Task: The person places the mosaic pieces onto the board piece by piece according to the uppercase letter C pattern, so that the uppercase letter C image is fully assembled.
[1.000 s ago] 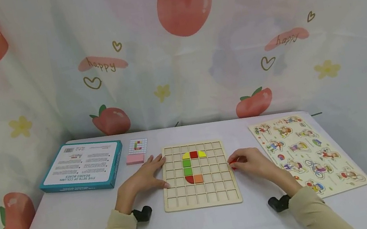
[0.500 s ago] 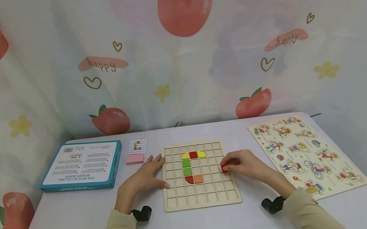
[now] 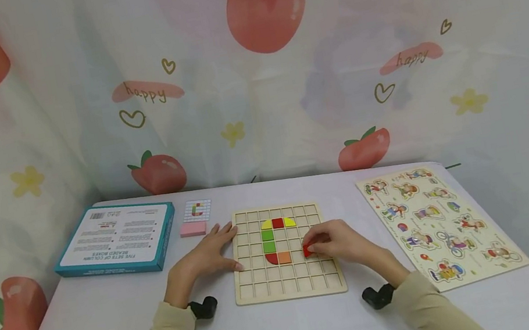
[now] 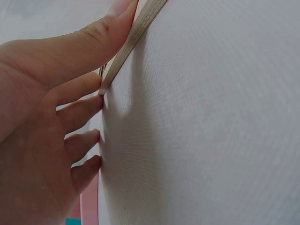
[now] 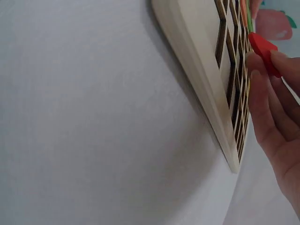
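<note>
A wooden grid board (image 3: pixel 260 292) lies mid-table in the head view. Its cells hold two yellow rounded pieces (image 3: pixel 289 222) with a red square (image 3: pixel 277 223) between them, two green squares (image 3: pixel 267 235) in a column, a red rounded piece (image 3: pixel 272 258) and an orange square (image 3: pixel 284 257). My left hand (image 3: pixel 202 261) has its fingers spread along the board's left edge, thumb on the frame. Over the board's right part, my right hand (image 3: pixel 333 242) pinches a red tile (image 5: pixel 264 49) between thumb and fingers; the fingers partly cover it.
Beyond my left hand are a pink block (image 3: pixel 193 229) and a small pattern card (image 3: pixel 196 210). A teal-edged box (image 3: pixel 115 238) lies at the far left. On the right is a wooden picture puzzle board (image 3: pixel 445 227). A printed curtain (image 3: pixel 279 97) hangs behind the table.
My right hand has moved left with the red tile, from the board's right edge to over its right-hand cells. The left hand stays at the board's left edge.
</note>
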A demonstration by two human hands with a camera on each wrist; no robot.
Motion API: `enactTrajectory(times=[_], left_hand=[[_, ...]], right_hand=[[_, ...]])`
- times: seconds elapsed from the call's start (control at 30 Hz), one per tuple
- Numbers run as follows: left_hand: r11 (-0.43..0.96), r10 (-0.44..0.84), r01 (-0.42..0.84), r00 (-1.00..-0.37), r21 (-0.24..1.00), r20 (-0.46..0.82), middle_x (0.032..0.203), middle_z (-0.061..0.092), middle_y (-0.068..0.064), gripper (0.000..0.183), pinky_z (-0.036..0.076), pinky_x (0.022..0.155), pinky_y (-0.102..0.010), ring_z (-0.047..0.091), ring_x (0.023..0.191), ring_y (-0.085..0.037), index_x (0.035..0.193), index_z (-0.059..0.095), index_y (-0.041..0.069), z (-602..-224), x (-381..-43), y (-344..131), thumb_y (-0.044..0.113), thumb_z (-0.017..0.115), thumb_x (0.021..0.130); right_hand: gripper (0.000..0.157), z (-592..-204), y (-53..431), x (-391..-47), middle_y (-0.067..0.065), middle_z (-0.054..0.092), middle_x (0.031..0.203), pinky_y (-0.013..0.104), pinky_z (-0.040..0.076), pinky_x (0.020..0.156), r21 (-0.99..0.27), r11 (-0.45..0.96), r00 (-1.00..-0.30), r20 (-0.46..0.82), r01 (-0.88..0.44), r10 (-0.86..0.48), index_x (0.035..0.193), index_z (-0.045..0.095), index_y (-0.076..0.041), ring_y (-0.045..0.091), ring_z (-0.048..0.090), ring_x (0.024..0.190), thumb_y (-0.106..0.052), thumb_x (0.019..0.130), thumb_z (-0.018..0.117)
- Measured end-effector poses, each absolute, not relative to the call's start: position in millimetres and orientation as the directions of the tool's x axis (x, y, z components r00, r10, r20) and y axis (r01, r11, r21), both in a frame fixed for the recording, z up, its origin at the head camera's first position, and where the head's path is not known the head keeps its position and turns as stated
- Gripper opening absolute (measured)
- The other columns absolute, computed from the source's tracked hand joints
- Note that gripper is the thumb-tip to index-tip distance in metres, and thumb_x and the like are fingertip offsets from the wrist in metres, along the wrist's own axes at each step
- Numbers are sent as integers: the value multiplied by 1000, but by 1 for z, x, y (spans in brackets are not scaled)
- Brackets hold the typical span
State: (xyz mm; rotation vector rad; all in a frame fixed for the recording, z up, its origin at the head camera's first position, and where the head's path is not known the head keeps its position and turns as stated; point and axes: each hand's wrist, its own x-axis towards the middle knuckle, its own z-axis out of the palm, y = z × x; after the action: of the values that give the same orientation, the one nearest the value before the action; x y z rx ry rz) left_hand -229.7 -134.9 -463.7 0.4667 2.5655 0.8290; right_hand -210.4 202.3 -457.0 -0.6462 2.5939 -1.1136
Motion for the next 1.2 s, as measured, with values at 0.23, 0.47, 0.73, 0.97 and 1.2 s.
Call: enactTrajectory(times=[0.23, 0.47, 0.73, 0.97, 1.2], left_hand=[[759, 430, 183, -862, 625, -270, 172, 22, -10, 97, 16, 125, -64, 6, 160, -39, 161, 34, 10, -463, -229, -135, 33, 87, 83], [761, 432, 184, -859, 621, -274, 172, 20, -10, 97, 15, 125, -64, 4, 160, -39, 162, 33, 11, -464, -230, -135, 32, 86, 83], [763, 422, 176, -865, 622, -272, 172, 22, -10, 96, 16, 125, -64, 5, 160, -39, 161, 35, 11, -466, -232, -135, 32, 87, 83], [763, 420, 171, -864, 624, -277, 172, 21, -8, 96, 16, 125, -64, 4, 160, -38, 161, 35, 12, -465, -231, -133, 33, 87, 82], [771, 416, 173, -866, 612, -279, 172, 21, -8, 96, 16, 125, -64, 5, 160, -38, 161, 35, 12, -466, -232, -134, 33, 86, 83]], right_hand=[[8, -457, 189, -212, -1, 74, 95, 22, 53, 75, -703, 645, -874, -68, -300, -481, 98, 79, -11, 12, 61, 84, -8, 94, 72], [7, -458, 178, -212, 2, 74, 89, 21, 56, 68, -720, 640, -874, -100, -266, -476, 96, 77, -6, 10, 63, 74, -3, 94, 72], [8, -457, 172, -211, 0, 72, 87, 22, 53, 68, -674, 681, -881, -95, -286, -464, 97, 78, -7, 8, 60, 73, -3, 92, 73], [10, -453, 171, -208, 0, 72, 93, 25, 52, 73, -661, 692, -886, -87, -291, -456, 100, 77, -7, 9, 62, 79, -4, 91, 74], [9, -452, 174, -206, 3, 73, 96, 23, 53, 72, -683, 667, -886, -60, -300, -460, 102, 76, -5, 10, 64, 79, -6, 94, 72]])
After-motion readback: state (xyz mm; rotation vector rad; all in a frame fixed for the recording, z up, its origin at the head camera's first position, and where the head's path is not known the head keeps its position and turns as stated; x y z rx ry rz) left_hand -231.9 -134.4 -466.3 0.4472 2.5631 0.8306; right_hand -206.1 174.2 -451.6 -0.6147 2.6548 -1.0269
